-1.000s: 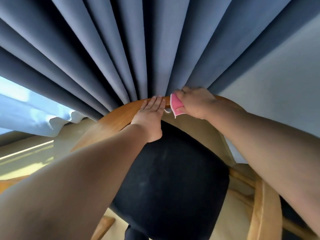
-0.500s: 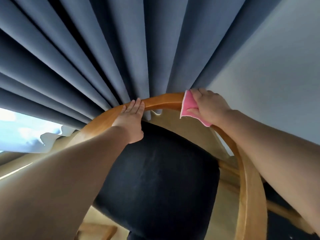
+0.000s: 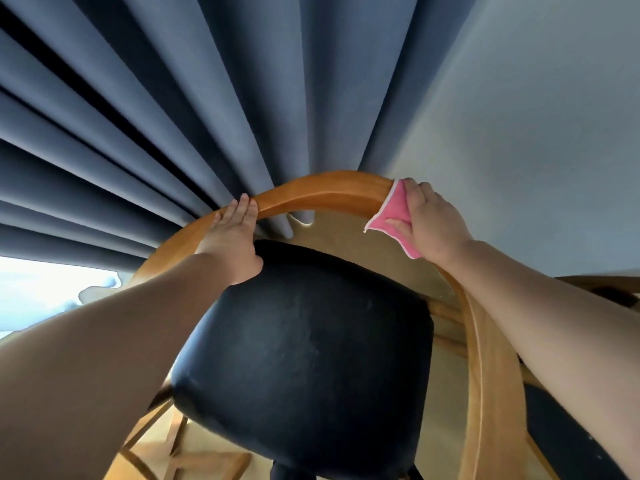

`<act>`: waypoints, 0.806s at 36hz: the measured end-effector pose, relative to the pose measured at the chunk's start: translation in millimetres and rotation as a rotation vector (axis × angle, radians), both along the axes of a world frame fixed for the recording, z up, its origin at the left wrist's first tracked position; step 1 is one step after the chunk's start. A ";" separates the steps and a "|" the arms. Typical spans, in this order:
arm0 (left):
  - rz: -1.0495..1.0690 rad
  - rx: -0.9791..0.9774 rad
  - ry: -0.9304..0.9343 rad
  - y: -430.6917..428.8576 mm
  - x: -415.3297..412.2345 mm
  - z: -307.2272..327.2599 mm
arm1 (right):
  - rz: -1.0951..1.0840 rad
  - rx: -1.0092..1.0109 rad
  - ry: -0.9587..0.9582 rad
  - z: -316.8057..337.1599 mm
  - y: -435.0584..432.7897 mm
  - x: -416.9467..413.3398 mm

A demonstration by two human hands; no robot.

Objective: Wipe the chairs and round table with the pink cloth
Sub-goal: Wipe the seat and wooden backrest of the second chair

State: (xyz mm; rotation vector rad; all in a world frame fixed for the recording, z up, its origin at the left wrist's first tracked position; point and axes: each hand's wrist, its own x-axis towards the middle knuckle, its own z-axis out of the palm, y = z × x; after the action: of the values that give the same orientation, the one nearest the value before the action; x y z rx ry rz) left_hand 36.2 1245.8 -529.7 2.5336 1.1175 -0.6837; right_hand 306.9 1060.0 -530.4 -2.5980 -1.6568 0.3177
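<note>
A person's right hand (image 3: 433, 226) clamps a folded pink cloth (image 3: 393, 218) with a pale stitched edge against the curved honey-coloured wooden chair rail (image 3: 322, 194), fingers (image 3: 415, 190) curled over its top and thumb on its near face. The left hand (image 3: 232, 244) lies flat on the same rail (fingers straight and together), above the black padded seat (image 3: 304, 348), before pleated blue-grey curtains (image 3: 173, 116).

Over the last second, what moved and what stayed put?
The right hand slid the pink cloth rightward along the chair's curved wooden rail, opening a gap from the left hand. Unchanged: the right hand still grips the cloth, the left hand still rests flat on the rail; nothing taken up or let go.
</note>
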 end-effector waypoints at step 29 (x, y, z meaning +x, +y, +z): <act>-0.314 -0.043 -0.250 -75.1 114.1 23.5 | -0.051 0.081 0.060 -18.7 -28.6 5.2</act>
State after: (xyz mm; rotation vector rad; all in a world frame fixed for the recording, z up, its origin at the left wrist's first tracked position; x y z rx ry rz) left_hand 150.2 1170.7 -506.2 2.6912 0.6244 -0.4370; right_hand 312.1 1031.4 -549.1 -2.5415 -1.5482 0.3166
